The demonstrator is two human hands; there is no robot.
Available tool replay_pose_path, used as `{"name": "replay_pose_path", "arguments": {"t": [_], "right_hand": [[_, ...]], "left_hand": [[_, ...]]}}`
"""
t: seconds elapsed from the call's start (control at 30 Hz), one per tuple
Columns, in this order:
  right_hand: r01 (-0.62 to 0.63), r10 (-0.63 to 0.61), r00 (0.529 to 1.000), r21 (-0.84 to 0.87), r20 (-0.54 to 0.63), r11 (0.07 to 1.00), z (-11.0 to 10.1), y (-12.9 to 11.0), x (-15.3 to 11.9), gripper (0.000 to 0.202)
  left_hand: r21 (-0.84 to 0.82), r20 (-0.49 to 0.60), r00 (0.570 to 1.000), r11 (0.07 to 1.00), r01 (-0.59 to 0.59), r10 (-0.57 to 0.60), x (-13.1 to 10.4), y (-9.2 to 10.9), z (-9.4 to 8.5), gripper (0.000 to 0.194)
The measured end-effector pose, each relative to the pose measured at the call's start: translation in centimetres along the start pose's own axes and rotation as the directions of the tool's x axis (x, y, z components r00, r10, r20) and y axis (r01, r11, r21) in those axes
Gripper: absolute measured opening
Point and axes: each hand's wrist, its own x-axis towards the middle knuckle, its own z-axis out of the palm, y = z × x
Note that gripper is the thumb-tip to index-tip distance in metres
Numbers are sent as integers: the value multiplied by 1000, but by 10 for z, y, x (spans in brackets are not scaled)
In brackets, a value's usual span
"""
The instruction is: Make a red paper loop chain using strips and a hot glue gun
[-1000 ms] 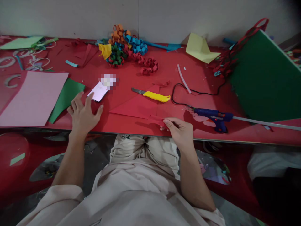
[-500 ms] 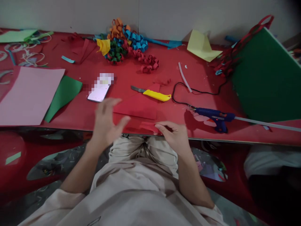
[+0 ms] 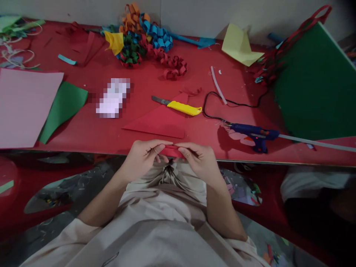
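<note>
A small folded strip of red paper (image 3: 171,151) is pinched between both hands at the table's front edge. My left hand (image 3: 144,157) grips its left end between thumb and fingers. At the other end, my right hand (image 3: 198,157) pinches it the same way. Just beyond my fingers lies a red paper triangle (image 3: 161,124). Across its upper part rests a utility knife (image 3: 183,108) with a yellow handle and its blade out, pointing left.
A blue glue gun (image 3: 253,133) with a glue stick lies right, its black cord looping behind. A phone (image 3: 113,98), a pink sheet (image 3: 27,107) and green paper (image 3: 65,109) lie left. Curled paper chains (image 3: 155,44) sit at the back; a green board (image 3: 317,85) leans right.
My left hand has come in from the left, where it was open, and taken hold of the red strip's left end. My right hand keeps its pinch. The view has shifted slightly.
</note>
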Motion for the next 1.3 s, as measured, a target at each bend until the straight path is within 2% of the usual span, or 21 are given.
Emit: {"name": "replay_pose_path", "arguments": {"t": [0.13,0.23,0.3,0.4,0.5,0.6,0.7,0.73,0.8,0.83,0.87,0.9,0.93,1.0,1.03,1.1,1.3], "right_hand": [[-40,38,998,43,49,998,-2,5,-2,25],[-60,57,997,55,59,997,-2,5,-3,26],[-81,76,995,85,69,993,-3,4,-2,26],[-134,123,990,163,76,977,-4,3,0,28],[-185,167,981,220,98,958,-5,4,1,32],[-220,189,972,266,137,939,-4,5,1,33],[-235,199,970,317,141,919,-3,6,1,30],[-236,207,971,326,122,916,-3,6,1,29],[-232,226,972,331,57,915,-3,7,1,30],[-229,234,972,332,25,915,-3,8,1,31],[-226,239,971,336,3,914,-4,8,1,32],[-224,242,970,341,-8,913,-4,8,1,33],[-224,242,970,345,-11,912,-4,8,1,33],[-221,238,971,351,-6,910,-4,8,2,31],[-218,234,972,354,-3,910,-4,8,2,29],[-209,224,975,364,1,908,-3,9,3,27],[-218,233,973,360,2,907,-2,14,2,30]], "left_hand": [[-82,47,999,996,25,-22,-2,-4,-2,32],[-69,113,993,997,27,-19,-5,-7,-4,35],[-25,116,993,1000,2,1,-6,-9,-7,37],[162,78,980,968,-194,184,-5,-11,-12,32],[341,89,904,840,-422,418,-3,-15,-15,25],[418,76,843,751,-512,532,-1,-17,-11,18],[415,88,818,726,-548,568,-1,-15,-12,20],[439,68,823,724,-533,564,-1,-13,-17,23],[578,-78,828,702,-417,556,0,-10,-36,31],[675,-226,800,682,-283,556,0,-9,-49,34],[753,-373,724,646,-129,580,-1,-10,-63,34],[793,-462,677,609,25,573,-1,-12,-77,34],[816,-485,700,559,146,524,-2,-15,-89,39],[829,-509,761,469,305,403,-6,-23,-105,52],[830,-506,795,438,345,333,-8,-27,-108,57],[829,-502,826,414,375,257,-13,-33,-109,58],[813,-496,832,469,346,247,-16,-33,-99,47]]}}
